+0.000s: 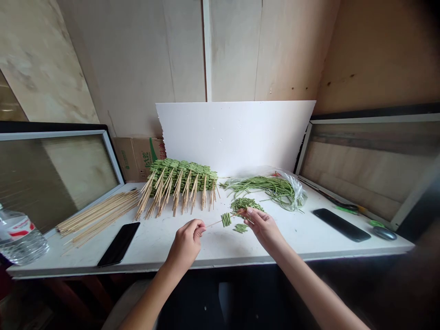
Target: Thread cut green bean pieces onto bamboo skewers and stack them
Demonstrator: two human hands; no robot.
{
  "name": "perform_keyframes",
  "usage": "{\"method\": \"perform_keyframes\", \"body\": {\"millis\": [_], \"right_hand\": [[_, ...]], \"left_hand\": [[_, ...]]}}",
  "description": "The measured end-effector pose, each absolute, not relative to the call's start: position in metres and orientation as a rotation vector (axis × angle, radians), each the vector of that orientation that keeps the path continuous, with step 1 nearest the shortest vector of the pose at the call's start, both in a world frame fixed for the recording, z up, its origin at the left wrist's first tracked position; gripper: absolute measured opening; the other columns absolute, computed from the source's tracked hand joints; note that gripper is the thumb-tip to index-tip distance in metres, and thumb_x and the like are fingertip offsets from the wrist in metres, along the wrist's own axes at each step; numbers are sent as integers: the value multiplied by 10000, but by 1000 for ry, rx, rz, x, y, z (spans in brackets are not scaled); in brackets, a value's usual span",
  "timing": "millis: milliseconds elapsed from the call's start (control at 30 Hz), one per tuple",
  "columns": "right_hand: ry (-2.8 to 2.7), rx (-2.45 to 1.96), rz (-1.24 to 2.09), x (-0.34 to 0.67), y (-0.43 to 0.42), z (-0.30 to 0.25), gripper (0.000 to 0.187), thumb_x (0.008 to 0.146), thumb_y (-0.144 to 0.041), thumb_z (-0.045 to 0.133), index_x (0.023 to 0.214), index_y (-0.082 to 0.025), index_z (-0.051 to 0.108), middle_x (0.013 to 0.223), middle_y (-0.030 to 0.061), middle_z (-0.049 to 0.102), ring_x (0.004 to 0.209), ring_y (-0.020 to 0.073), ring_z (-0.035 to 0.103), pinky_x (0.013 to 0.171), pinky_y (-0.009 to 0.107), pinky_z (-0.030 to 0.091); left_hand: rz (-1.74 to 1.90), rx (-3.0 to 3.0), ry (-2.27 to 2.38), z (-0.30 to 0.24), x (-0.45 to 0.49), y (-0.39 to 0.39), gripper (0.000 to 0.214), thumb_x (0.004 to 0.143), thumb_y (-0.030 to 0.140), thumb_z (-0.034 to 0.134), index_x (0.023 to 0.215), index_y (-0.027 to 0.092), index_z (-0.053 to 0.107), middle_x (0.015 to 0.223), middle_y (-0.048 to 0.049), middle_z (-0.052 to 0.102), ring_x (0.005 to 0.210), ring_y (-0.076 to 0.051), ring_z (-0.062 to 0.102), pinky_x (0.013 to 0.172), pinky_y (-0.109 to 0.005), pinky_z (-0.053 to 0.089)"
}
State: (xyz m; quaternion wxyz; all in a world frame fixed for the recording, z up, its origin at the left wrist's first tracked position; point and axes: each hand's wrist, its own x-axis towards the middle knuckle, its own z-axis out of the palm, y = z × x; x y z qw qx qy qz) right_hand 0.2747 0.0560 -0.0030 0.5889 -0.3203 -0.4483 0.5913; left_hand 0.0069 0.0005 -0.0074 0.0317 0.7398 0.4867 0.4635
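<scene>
left hand [187, 239] fingers clamped on skewer [213, 224]; right hand [264, 225] fingers near far end, can't tell if clamped. off-centre push could split bean pieces [226, 220] or prick fingers.

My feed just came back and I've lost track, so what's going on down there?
A person's left hand pinches one end of a thin stick that carries a row of green bean pieces. The right hand is at the stick's other end; its exact grip is unclear. Loose cut pieces lie on the white table nearby. Filled sticks are stacked at back left, bare sticks lie further left, and long beans lie at back right.
</scene>
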Motion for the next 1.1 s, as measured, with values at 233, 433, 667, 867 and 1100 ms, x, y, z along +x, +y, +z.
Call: {"method": "perform_keyframes", "body": {"millis": [233, 433, 667, 867, 1100], "right_hand": [[-1117, -817, 1226, 269, 52, -5, 286, 786, -519, 789, 901, -258, 803, 1039, 85, 799, 1145, 312, 670, 788, 348, 529], [-1112, -844, 1125, 264, 49, -11, 281, 795, -508, 790, 918, -255, 801, 1057, 84, 799, 1168, 320, 662, 842, 368, 513], [-1041, -859, 1109, 251, 40, -14, 290, 785, -520, 795, 913, -259, 809, 1086, 94, 790, 1182, 338, 650, 918, 423, 499], [-1057, -872, 1121, 233, 23, -17, 267, 748, -497, 835, 839, -248, 811, 939, 53, 787, 964, 292, 685, 876, 414, 512], [-1129, -864, 1181, 235, 25, -17, 372, 751, -478, 840, 1059, -272, 799, 1151, 67, 756, 1029, 276, 642, 831, 395, 511]], "left_hand": [[1451, 2313, 1496, -8, 8, 1, 174, 980, 145, 479, 865, 207, 594, 734, -11, 643, 669, -152, 610, 658, -242, 451], [1470, 2324, 1494, -9, 10, -1, 177, 974, 121, 474, 876, 206, 595, 763, -20, 652, 700, -158, 624, 671, -249, 454], [1477, 2309, 1486, -11, 15, -3, 202, 973, 115, 449, 862, 207, 591, 738, -18, 639, 677, -158, 623, 659, -248, 459], [1506, 2302, 1457, -9, 24, -9, 186, 983, 141, 465, 872, 204, 601, 753, -24, 654, 687, -161, 637, 666, -248, 466], [1549, 2198, 1492, -5, 16, -4, 168, 981, 167, 491, 885, 205, 624, 751, -23, 666, 679, -162, 638, 656, -249, 480]]}}
